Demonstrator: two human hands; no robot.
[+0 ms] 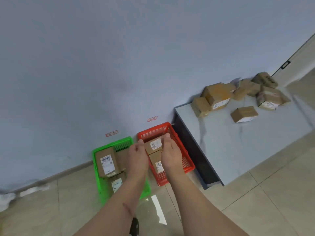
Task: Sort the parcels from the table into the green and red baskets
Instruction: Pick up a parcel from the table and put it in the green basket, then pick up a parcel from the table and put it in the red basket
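Note:
A small brown parcel [154, 145] with a white label sits between my two hands over the red basket [185, 151]. My left hand [137, 155] holds its left side and my right hand [170, 153] holds its right side, thumbs up by its top corners. Below it another labelled parcel [157, 161] lies in the red basket. The green basket [97, 171] to the left holds a large labelled parcel [107, 161] and others, partly hidden by my left forearm. Several more parcels [216, 97] lie on the grey table [238, 147] at right.
Both baskets stand on the tiled floor against a pale blue wall, each under a small red-framed label [152, 118]. The table's dark side is right beside the red basket. A lone parcel [244, 114] lies apart from the pile. White objects lie on the floor far left.

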